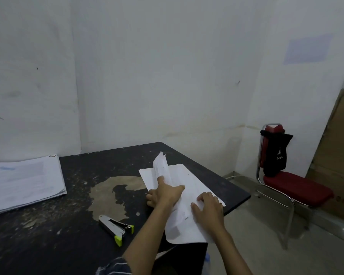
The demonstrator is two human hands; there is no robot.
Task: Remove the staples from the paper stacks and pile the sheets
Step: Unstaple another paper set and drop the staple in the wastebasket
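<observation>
Nearest, a silver metal staple tool with lime-green tips (116, 228) lay untouched on the worn black table (48, 235), to the left of both forearms. Just beyond it, the right hand (209, 208) pressed down on a stack of white printed paper sheets (189, 181), fingers loosely bent and grasping nothing. The left hand (164, 193) gripped the stack's upper sheets, thumb on their face and fingers tucked under the left edge, holding them turned up.

The stack sat at the table's right near corner. Its long axis ran away from the person, leaning a little to the far left, and its near end overhung the table edge. The raised sheets pointed up and away toward the wall.

Farther left, a broad pile of white paper (24, 181) rested against the wall; whether it held freed sheets or bundles awaiting work could not be told. No staple was clear enough to identify. With the tool idle and sheets being parted by hand, the work looked mid-course. Beyond the table stood a red padded chair with a chrome frame (298, 187).
</observation>
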